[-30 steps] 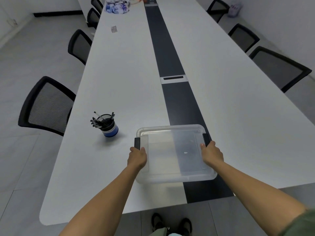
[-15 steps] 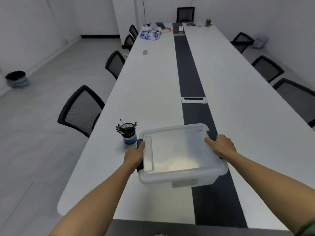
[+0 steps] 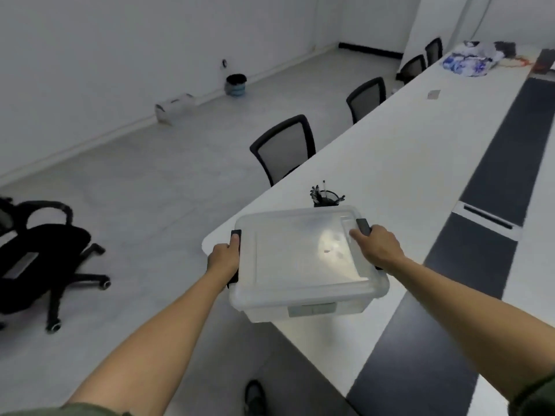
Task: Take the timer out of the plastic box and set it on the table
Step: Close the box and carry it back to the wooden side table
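Observation:
A translucent plastic box [image 3: 303,265] with its lid on and black side latches is held up over the near corner of the long white table [image 3: 399,163]. My left hand [image 3: 223,261] grips the box's left latch side. My right hand [image 3: 377,246] grips the right latch side. The timer is not clearly visible; only a faint pale shape shows through the lid.
A black pen holder [image 3: 327,198] with several pens stands on the table just behind the box. Black mesh chairs [image 3: 283,147] line the table's left side. An office chair [image 3: 45,256] lies tipped on the floor at left. Blue-white clutter [image 3: 468,58] sits at the far end.
The box has been lifted off the table and carried left toward the table corner in both hands. The view has swung left, revealing the floor and tipped chair.

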`<act>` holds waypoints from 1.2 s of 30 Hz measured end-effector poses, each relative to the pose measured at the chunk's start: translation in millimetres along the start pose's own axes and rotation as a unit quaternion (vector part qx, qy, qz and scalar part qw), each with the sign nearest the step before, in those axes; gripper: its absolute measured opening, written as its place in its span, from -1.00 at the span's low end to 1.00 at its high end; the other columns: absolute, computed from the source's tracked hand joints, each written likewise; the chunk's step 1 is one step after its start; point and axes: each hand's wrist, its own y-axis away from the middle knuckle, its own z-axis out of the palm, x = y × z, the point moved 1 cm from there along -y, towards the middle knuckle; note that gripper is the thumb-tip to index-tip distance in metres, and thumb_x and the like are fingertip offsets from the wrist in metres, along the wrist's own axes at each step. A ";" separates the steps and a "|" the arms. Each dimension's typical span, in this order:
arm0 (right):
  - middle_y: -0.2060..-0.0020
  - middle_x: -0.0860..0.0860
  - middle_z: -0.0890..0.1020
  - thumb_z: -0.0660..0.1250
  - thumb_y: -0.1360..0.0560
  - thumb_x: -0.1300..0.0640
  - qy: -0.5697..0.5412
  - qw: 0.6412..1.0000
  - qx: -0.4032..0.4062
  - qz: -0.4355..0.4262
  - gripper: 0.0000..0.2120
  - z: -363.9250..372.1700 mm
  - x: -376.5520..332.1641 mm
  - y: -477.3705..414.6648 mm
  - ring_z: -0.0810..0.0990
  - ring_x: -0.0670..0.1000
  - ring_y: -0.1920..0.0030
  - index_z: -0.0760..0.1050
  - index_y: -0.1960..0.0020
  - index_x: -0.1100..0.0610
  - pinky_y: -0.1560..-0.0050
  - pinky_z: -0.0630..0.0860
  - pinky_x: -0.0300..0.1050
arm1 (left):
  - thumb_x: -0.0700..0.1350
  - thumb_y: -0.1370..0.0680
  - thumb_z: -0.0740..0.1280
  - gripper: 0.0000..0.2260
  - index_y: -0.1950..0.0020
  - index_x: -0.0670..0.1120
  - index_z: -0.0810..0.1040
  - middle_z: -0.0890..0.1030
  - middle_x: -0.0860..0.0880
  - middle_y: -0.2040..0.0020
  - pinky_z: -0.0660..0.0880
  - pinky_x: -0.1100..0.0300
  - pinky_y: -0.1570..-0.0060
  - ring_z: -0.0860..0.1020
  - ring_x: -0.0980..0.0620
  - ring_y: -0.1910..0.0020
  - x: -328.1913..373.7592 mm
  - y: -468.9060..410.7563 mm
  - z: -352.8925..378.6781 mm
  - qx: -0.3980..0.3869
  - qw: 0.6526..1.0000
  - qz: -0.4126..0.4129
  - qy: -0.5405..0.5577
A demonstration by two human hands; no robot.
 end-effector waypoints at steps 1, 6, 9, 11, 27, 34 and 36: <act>0.09 0.12 0.60 0.20 -0.49 -0.25 0.010 0.999 -0.018 -0.028 -0.52 12.2 -15.4 2.7 0.57 0.18 0.13 0.46 -0.07 0.17 0.13 0.52 0.01 | 0.23 -0.61 0.04 -0.50 0.13 -0.17 0.50 0.55 -0.10 0.21 0.35 0.17 0.35 0.48 -0.06 0.27 -16.0 7.6 -16.5 0.026 0.999 -0.013 0.014; 0.04 0.14 0.60 0.20 -0.52 -0.23 0.041 0.983 -0.106 -0.148 -0.52 79.7 -99.2 30.2 0.56 0.18 0.08 0.45 -0.11 0.19 0.08 0.54 0.03 | 0.19 -0.62 0.05 -0.52 0.20 -0.18 0.45 0.51 -0.10 0.27 0.33 0.16 0.35 0.44 -0.05 0.35 -95.7 48.7 -100.7 0.140 0.985 -0.086 0.054; 0.11 0.11 0.55 0.20 -0.53 -0.20 0.070 0.964 -0.145 -0.212 -0.58 124.9 -158.5 65.0 0.53 0.18 0.12 0.42 -0.02 0.19 0.13 0.48 -0.01 | 0.20 -0.62 0.05 -0.53 0.23 -0.16 0.40 0.48 -0.10 0.27 0.31 0.14 0.35 0.42 -0.05 0.34 -148.4 76.2 -155.0 0.210 0.967 -0.124 0.075; 0.13 0.11 0.56 0.20 -0.53 -0.19 0.078 0.949 -0.173 -0.251 -0.59 161.8 -198.1 94.4 0.53 0.18 0.13 0.42 0.00 0.19 0.15 0.47 -0.02 | 0.20 -0.62 0.05 -0.52 0.26 -0.16 0.37 0.47 -0.09 0.29 0.32 0.14 0.35 0.41 -0.05 0.35 -184.9 97.9 -194.0 0.254 0.951 -0.152 0.089; 0.08 0.12 0.54 0.18 -0.55 -0.19 0.167 0.778 -0.369 -0.480 -0.60 396.3 -392.8 350.0 0.55 0.18 0.08 0.38 -0.06 0.17 0.09 0.53 0.03 | 0.18 -0.64 0.03 -0.48 -0.01 -0.23 0.56 0.63 -0.18 -0.05 0.51 0.03 -0.11 0.58 -0.18 0.00 -398.2 277.3 -360.1 0.462 0.794 -0.338 0.205; 0.11 0.16 0.61 0.18 -0.52 -0.24 0.214 0.680 -0.418 -0.563 -0.51 484.7 -451.4 432.1 0.58 0.18 0.15 0.47 -0.03 0.22 0.17 0.53 0.00 | 0.09 -0.67 0.06 -0.53 -0.27 -0.25 0.52 0.59 -0.20 -0.22 0.46 0.04 -0.16 0.55 -0.20 -0.19 -441.5 309.2 -384.3 0.535 0.684 -0.435 0.239; 0.12 0.15 0.61 0.18 -0.51 -0.26 0.219 0.652 -0.432 -0.583 -0.48 510.8 -466.9 456.2 0.59 0.18 0.15 0.48 -0.04 0.22 0.16 0.54 0.01 | 0.08 -0.67 0.08 -0.55 -0.14 -0.26 0.55 0.59 -0.20 -0.11 0.41 0.08 -0.01 0.55 -0.17 -0.05 -445.7 319.6 -388.6 0.552 0.657 -0.443 0.259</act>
